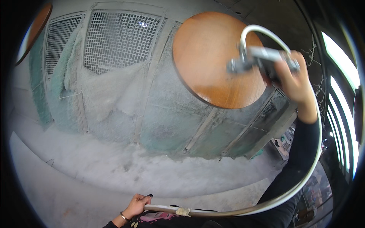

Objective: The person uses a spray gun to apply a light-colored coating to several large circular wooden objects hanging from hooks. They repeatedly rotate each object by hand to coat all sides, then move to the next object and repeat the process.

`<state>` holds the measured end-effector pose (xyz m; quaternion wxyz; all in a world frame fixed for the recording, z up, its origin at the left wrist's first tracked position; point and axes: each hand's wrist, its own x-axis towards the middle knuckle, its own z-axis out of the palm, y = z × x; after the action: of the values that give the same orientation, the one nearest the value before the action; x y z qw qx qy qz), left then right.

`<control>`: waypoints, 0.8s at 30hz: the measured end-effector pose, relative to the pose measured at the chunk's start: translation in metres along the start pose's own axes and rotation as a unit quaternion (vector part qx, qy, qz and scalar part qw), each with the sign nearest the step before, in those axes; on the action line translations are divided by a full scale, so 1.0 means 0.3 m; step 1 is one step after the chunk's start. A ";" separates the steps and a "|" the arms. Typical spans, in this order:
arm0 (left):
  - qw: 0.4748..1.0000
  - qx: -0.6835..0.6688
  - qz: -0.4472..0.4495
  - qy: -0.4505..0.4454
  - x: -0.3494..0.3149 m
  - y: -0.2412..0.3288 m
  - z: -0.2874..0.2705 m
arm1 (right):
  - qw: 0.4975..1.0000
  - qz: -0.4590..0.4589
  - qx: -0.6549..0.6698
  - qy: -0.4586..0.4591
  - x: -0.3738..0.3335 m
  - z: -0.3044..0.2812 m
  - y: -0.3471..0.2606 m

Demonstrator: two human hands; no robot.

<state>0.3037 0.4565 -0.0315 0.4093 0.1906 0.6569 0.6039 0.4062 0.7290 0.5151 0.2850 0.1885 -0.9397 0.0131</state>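
Observation:
My right hand (297,83), raised at the upper right, is closed around a spray gun (266,57), which is slightly smeared by motion. The gun's nozzle end points left, in front of a round, orange-brown wooden board (207,53). A thin white tube loops over the top of the gun. From the gun, a pale hose (317,148) curves down past my right arm and across my body, with a lumpy beige wrap on one stretch. Low in the view, my left hand (134,206) is closed on this hose; a bracelet circles that wrist.
Behind the board stand dust-coated panels (175,129) with white grilles (121,38). Pale powder (125,163) covers the floor along their base. Part of another brown board (38,28) shows at the upper left. Bright light strips (340,121) line the right side.

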 end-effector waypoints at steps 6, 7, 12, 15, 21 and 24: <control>0.994 -0.072 -0.028 0.071 -0.201 -0.069 -0.090 | 0.926 0.133 -0.264 0.236 0.341 0.023 0.063; 0.994 -0.087 -0.010 0.065 -0.217 -0.079 -0.101 | 0.931 0.086 -0.267 0.234 0.344 0.027 0.051; 0.997 -0.057 -0.048 0.034 -0.263 -0.128 -0.139 | 0.963 -0.009 -0.247 0.109 0.183 0.071 -0.140; 0.999 -0.036 -0.040 -0.005 -0.270 -0.139 -0.150 | 0.990 0.116 -0.074 -0.040 0.116 0.060 -0.262; 0.995 -0.087 -0.038 -0.038 -0.279 -0.135 -0.112 | 0.944 0.175 -0.256 0.116 0.291 0.003 -0.174; 0.993 -0.109 -0.040 -0.025 -0.282 -0.137 -0.107 | 0.926 0.059 -0.326 0.180 0.277 -0.009 -0.159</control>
<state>0.3392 0.3649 -0.0466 0.4680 0.1339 0.5839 0.6497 0.3612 0.6562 0.5583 0.4941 0.0239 -0.8344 -0.2432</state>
